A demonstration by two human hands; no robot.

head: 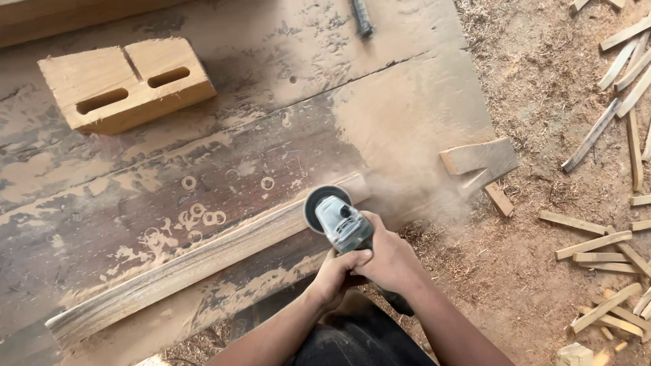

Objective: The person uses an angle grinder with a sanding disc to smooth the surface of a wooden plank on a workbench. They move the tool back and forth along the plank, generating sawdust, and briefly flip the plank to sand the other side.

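Both hands grip a grey angle grinder (337, 219) over a long wooden plank (183, 268) that lies slanted on the worn workbench (224, 135). My left hand (337, 274) wraps the grinder's body from below. My right hand (388, 254) covers the rear of the tool. The grinder's round disc presses on the plank's upper right part, and a cloud of sawdust (413, 193) blows off to the right.
A slotted wooden block (125, 81) sits at the bench's back left. A notched wood piece (479, 160) lies at the bench's right edge. Several wood strips (610, 251) are scattered on the sawdust-covered ground at right. A dark metal rod (361, 17) lies at the top.
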